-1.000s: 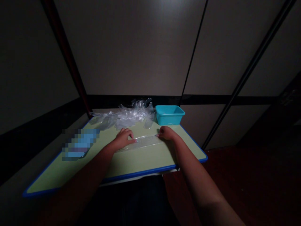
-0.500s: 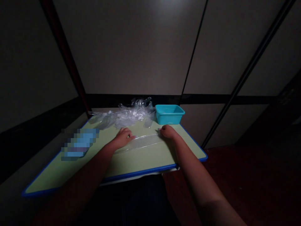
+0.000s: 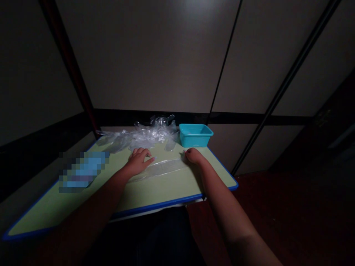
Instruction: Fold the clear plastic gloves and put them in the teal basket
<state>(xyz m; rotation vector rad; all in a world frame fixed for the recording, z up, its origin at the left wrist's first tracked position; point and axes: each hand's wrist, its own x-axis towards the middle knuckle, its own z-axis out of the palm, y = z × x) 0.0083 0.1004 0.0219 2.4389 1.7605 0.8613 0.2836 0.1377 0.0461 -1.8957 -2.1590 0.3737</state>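
A clear plastic bag (image 3: 163, 167) lies flat and lengthwise on the pale green table (image 3: 166, 188). Over its left part is my left hand (image 3: 138, 160), fingers spread, with the thumb near the bag's upper edge. My right hand (image 3: 192, 155) is closed at the bag's right end; its fingers are curled, and what they pinch is too small to make out. Behind both hands lies a heap of crumpled clear plastic bags (image 3: 151, 136).
A turquoise plastic basin (image 3: 195, 137) stands at the table's back right, just beyond my right hand. At the left lies a blurred blue flat object (image 3: 85, 170). Cabinet panels (image 3: 155, 66) rise behind the table, which has a blue edge.
The fingers of my left hand have spread apart, and the thumb has lifted a little. My right hand stays at the bag's right end. The whole view has shifted slightly.
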